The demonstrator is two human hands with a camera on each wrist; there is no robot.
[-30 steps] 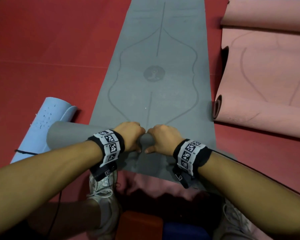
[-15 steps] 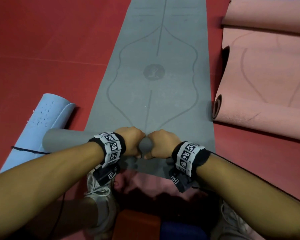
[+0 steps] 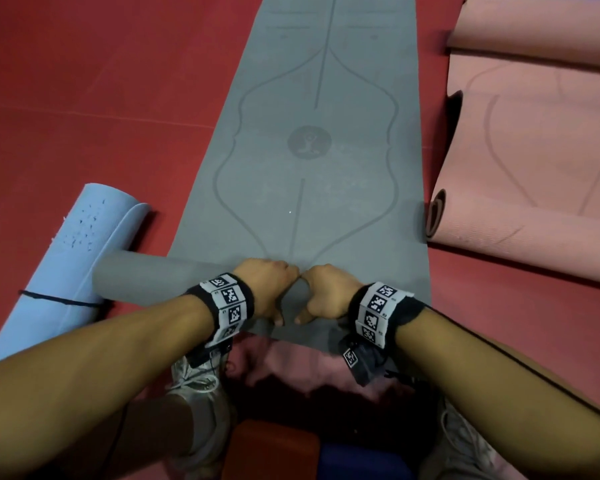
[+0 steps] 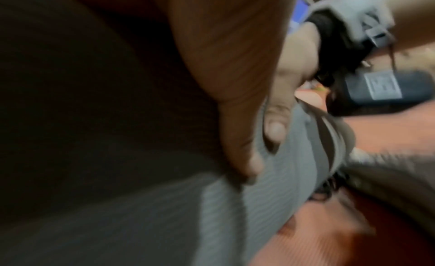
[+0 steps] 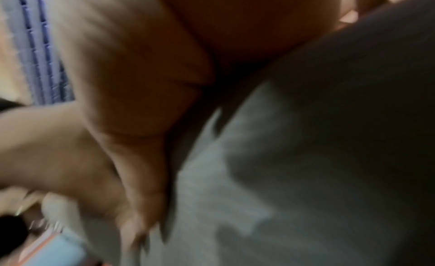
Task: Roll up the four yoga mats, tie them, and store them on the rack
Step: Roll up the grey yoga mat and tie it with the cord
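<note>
A grey yoga mat (image 3: 312, 188) lies flat on the red floor, running away from me, with its near end rolled into a tube (image 3: 146, 278). My left hand (image 3: 269, 289) and right hand (image 3: 329, 292) sit side by side on the middle of that roll, fingers curled over it and thumbs behind. The left wrist view shows both thumbs pressing into the grey roll (image 4: 235, 205); the right wrist view is blurred, with my thumb against grey mat (image 5: 259, 177). A light blue mat (image 3: 73, 254), rolled and tied with a black cord, lies at the left.
A pink mat (image 3: 534, 161) lies to the right, rolled at both ends with a flat stretch between. My shoes (image 3: 198, 393) and knees are under my arms. An orange block (image 3: 271, 452) and a blue block (image 3: 364, 462) sit near my feet. Red floor (image 3: 101, 98) spreads to the left.
The hands have stayed together on the roll and edged it slightly forward along the mat; the roll's left end sticks out a little further.
</note>
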